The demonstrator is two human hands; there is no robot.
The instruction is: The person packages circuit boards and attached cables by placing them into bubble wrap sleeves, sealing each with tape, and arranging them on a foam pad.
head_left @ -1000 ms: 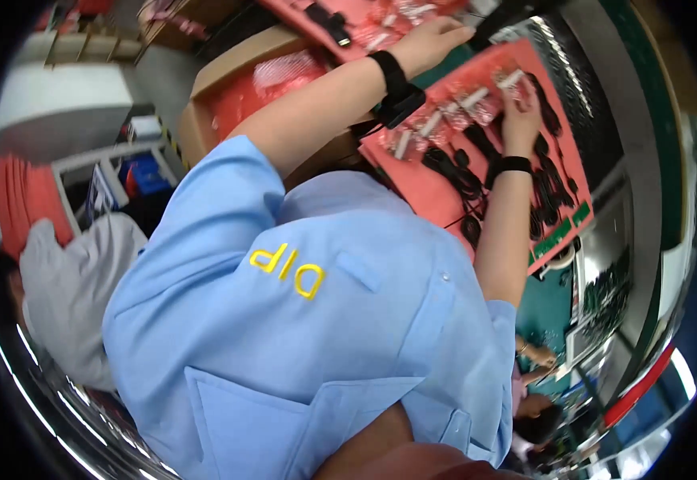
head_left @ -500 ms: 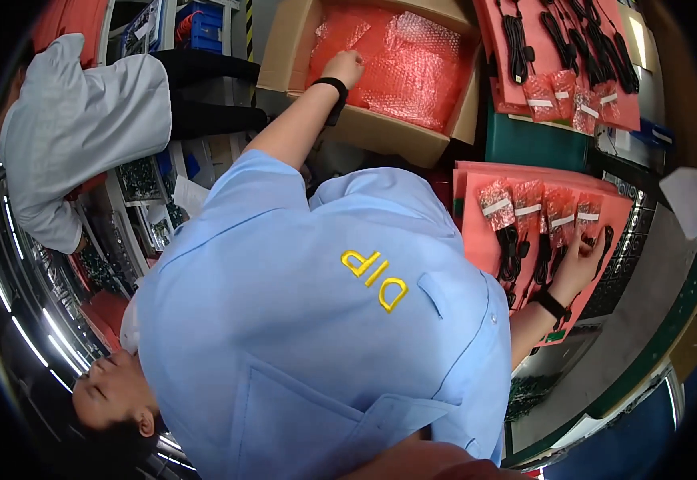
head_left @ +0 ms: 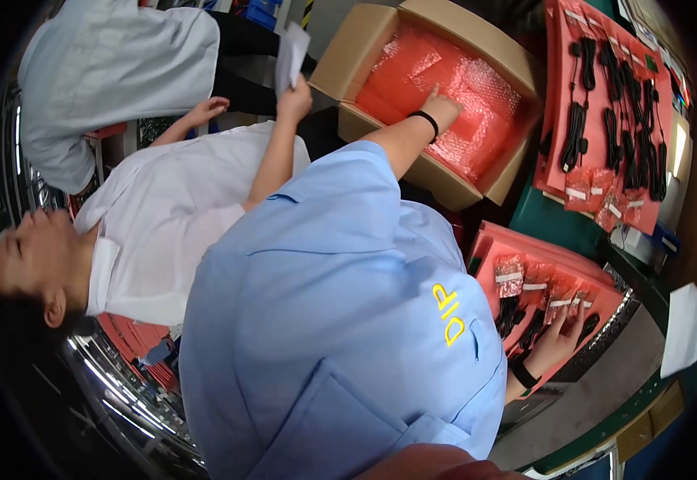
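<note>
Left hand over the box's middle, right hand at the packets.
Half a second earlier the left hand (head_left: 438,110) was near the left side of the cardboard box (head_left: 356,52); now it lay over the middle of the red bubble-wrap (head_left: 480,80), upper centre of the frame, one finger extended; whether it gripped anything could not be told. The right hand (head_left: 566,330) stayed at the lower right, fingers slightly parted at the right-hand end of the row of small red packets (head_left: 536,282), a hold on them unclear. Those packets lay above black cables (head_left: 531,326) on a pink sheet stack (head_left: 488,250). The box had shifted rightward in view, and a white-shirted co-worker (head_left: 180,184) had come into fuller view at left, holding white paper (head_left: 291,54).
</note>
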